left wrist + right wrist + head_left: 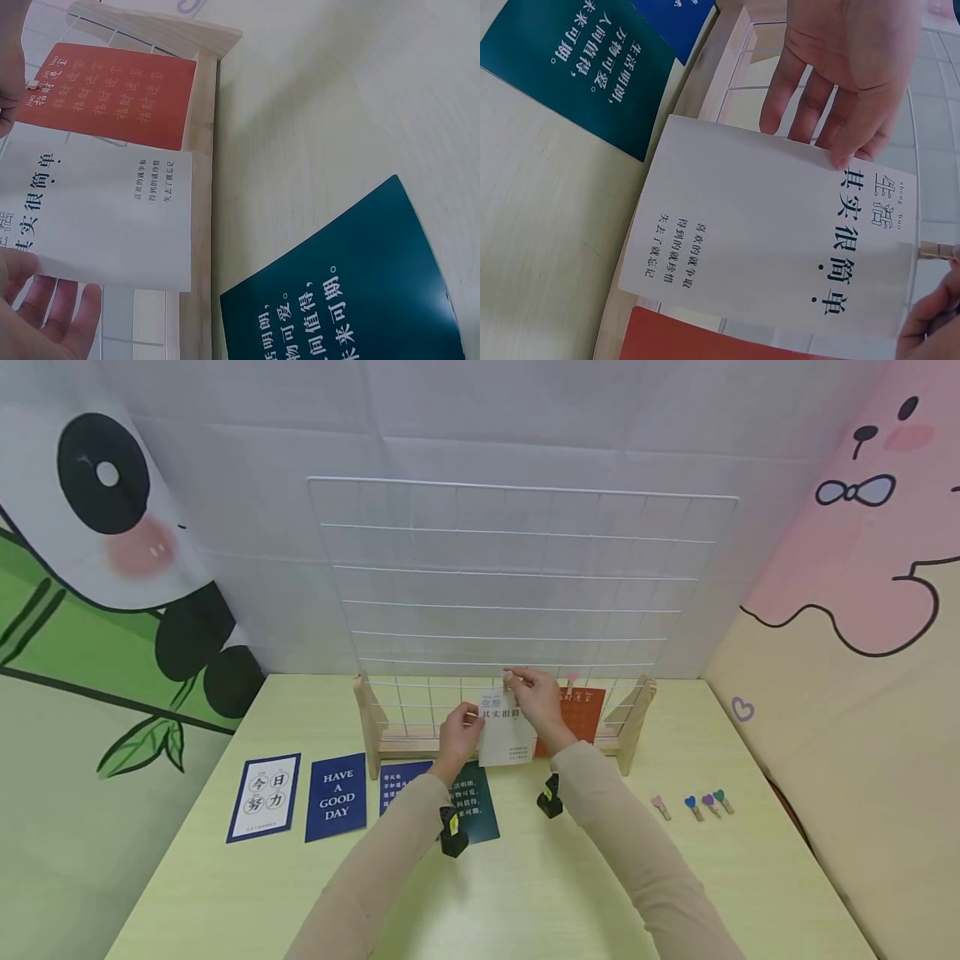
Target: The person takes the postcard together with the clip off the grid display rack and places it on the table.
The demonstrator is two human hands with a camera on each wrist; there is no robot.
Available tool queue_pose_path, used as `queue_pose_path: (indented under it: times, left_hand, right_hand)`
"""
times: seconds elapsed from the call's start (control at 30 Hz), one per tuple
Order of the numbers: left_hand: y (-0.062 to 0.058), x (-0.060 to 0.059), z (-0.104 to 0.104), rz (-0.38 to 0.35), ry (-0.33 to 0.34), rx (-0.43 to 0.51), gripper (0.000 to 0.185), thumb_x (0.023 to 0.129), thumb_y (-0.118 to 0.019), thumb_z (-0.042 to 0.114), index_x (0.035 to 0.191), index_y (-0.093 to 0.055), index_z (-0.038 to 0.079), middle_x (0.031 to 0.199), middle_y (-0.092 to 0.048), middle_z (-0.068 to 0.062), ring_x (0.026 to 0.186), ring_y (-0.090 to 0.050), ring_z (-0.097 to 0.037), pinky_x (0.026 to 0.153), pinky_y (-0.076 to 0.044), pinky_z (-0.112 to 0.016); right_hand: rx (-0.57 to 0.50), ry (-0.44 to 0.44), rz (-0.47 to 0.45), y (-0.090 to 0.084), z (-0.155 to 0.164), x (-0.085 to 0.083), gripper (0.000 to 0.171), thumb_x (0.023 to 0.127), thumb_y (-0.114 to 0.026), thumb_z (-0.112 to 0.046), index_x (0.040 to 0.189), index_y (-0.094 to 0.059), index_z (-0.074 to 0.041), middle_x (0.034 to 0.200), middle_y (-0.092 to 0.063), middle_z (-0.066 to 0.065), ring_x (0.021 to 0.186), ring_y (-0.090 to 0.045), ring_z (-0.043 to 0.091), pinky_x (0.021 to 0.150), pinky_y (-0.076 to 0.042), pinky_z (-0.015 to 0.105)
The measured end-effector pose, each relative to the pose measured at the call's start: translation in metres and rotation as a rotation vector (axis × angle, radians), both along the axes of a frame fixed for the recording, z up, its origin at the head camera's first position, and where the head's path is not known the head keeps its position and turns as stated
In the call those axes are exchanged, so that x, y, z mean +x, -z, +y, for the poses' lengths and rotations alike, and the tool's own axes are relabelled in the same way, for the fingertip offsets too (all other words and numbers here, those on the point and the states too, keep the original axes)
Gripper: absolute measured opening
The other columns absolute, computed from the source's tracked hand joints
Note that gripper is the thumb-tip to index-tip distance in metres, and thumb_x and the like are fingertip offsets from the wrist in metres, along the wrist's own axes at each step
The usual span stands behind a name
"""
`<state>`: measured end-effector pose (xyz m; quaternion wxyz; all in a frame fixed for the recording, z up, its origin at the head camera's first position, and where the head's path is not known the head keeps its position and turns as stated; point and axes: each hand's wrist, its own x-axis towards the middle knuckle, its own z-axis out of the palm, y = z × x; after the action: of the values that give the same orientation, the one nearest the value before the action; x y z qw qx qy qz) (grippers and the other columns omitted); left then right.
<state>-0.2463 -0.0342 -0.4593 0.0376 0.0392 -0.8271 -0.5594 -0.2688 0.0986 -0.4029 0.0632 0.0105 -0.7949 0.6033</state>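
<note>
A white card (pixel 498 739) with dark lettering stands upright against the white wire grid (pixel 517 577). My left hand (pixel 457 737) pinches the card's left edge between thumb and fingers. At the card's top edge, my right hand (pixel 540 700) pinches a small wooden clip (pixel 936 250); whether its jaws grip the card and wire is hard to tell. Just right of the white card, a red card (pixel 588 717) hangs on the grid from a clip with a pink top (pixel 572 679).
Wooden feet (pixel 634 727) hold up the grid. On the table lie a teal card (pixel 480 810), a blue card (pixel 397 775) partly behind my left arm, a "HAVE A GOOD DAY" card (pixel 336 797) and a blue-bordered card (pixel 264 797). Several heart clips (pixel 693 807) lie right.
</note>
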Motion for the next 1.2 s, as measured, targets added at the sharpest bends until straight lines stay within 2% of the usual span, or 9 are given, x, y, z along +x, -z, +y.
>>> queue_pose_path:
  times: [0.33, 0.6, 0.87, 1.2]
  left_hand:
    - [0.002, 0.005, -0.005, 0.017, 0.016, 0.012, 0.014, 0.089, -0.052, 0.011, 0.101, -0.055, 0.003, 0.089, -0.055, -0.009, 0.079, -0.054, -0.021, 0.061, -0.047, -0.029]
    - [0.004, 0.01, -0.01, 0.049, 0.036, 0.053, 0.014, 0.088, -0.053, 0.007, 0.101, -0.055, 0.001, 0.087, -0.056, -0.011, 0.077, -0.056, -0.022, 0.059, -0.05, -0.031]
    - [0.007, 0.016, -0.013, -0.003, 0.037, 0.133, 0.015, 0.087, -0.054, 0.006, 0.101, -0.055, 0.0, 0.083, -0.054, -0.011, 0.072, -0.055, -0.023, 0.066, -0.05, -0.042]
    - [0.009, 0.028, -0.017, -0.043, 0.074, 0.194, 0.018, 0.087, -0.053, 0.005, 0.104, -0.054, -0.001, 0.085, -0.056, -0.011, 0.07, -0.056, -0.019, 0.064, -0.051, -0.04]
  right_hand:
    - [0.017, -0.021, 0.047, 0.0, 0.004, 0.003, 0.022, 0.086, -0.058, -0.022, 0.104, -0.066, -0.012, 0.055, -0.046, 0.006, 0.045, -0.04, 0.014, 0.038, -0.029, 0.023]
    - [0.009, -0.039, 0.029, 0.003, 0.008, 0.007, 0.022, 0.086, -0.058, -0.022, 0.104, -0.065, -0.012, 0.057, -0.045, 0.005, 0.049, -0.042, 0.015, 0.039, -0.03, 0.022]
    - [-0.038, -0.078, 0.03, 0.005, 0.014, 0.013, 0.024, 0.086, -0.058, -0.021, 0.106, -0.064, -0.01, 0.053, -0.044, 0.005, 0.042, -0.036, 0.01, 0.037, -0.027, 0.022]
    - [-0.052, -0.089, 0.021, 0.011, 0.022, 0.018, 0.023, 0.086, -0.059, -0.019, 0.105, -0.064, -0.008, 0.056, -0.046, 0.007, 0.045, -0.039, 0.013, 0.038, -0.028, 0.021]
